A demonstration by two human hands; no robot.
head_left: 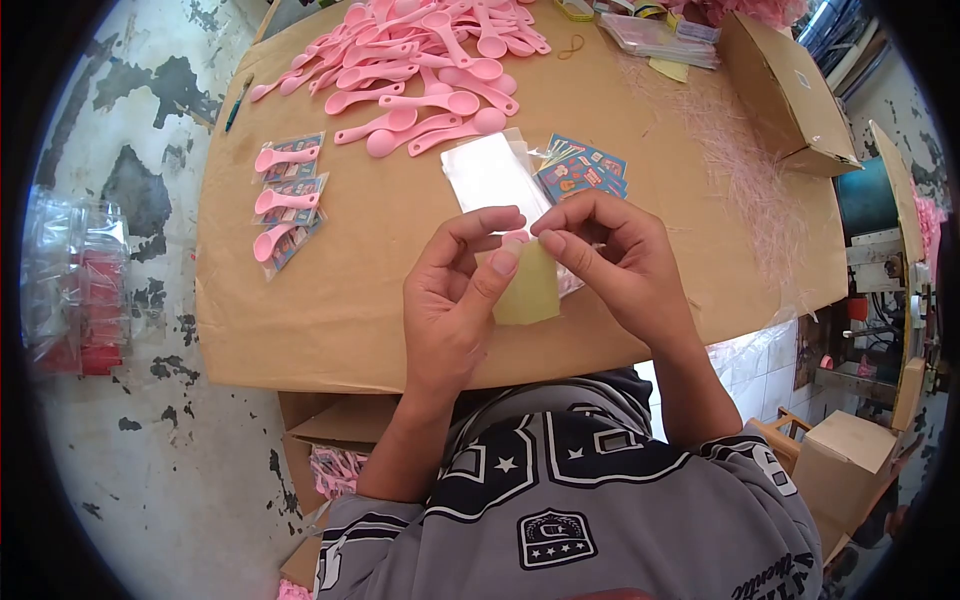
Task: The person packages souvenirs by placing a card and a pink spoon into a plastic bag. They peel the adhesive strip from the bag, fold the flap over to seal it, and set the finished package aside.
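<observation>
In the middle of the head view, my left hand point(455, 290) and my right hand point(625, 260) meet fingertip to fingertip over the table's near side. Thumb and index finger are drawn together on each; I cannot tell what is pinched there. Just below the fingertips shows a pale yellow-green sheet point(528, 290). Under and beyond the hands lies a stack of clear plastic bags point(485, 170). Several blue printed cards point(585, 168) are fanned out beside it, close past my right hand.
A large heap of pink measuring spoons point(430, 75) covers the table's far side. To the left, three packets, each with a pink spoon point(287, 201) and card, lie in a column near a pen point(238, 103). A cardboard box point(785, 95) stands at the right edge beside thin clear strips point(740, 170).
</observation>
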